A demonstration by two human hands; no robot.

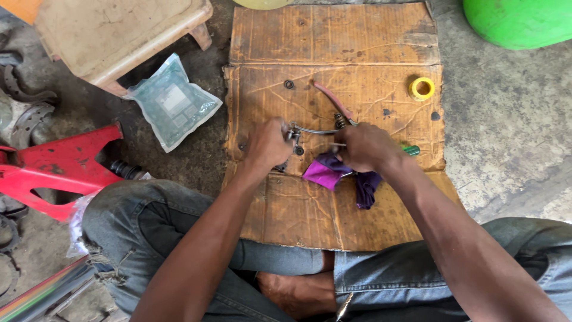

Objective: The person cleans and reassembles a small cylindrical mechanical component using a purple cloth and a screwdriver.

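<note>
My left hand (268, 143) grips one end of a curved metal lever part (316, 130) above a sheet of brown cardboard (333, 71). My right hand (364, 146) is closed on the part's other end, together with a purple cloth (333, 173) that hangs under it. A green tool handle (412, 150) sticks out to the right of my right hand. A pink-handled pair of pliers (330, 98) with a spring lies just beyond the hands. Small dark washers (289, 84) rest on the cardboard.
A yellow tape roll (422, 88) lies at the cardboard's right. A clear plastic packet (173, 101) lies left, by a wooden stool (113, 33). A red metal frame (53, 170) sits at the left edge, a green round object (518, 21) at top right.
</note>
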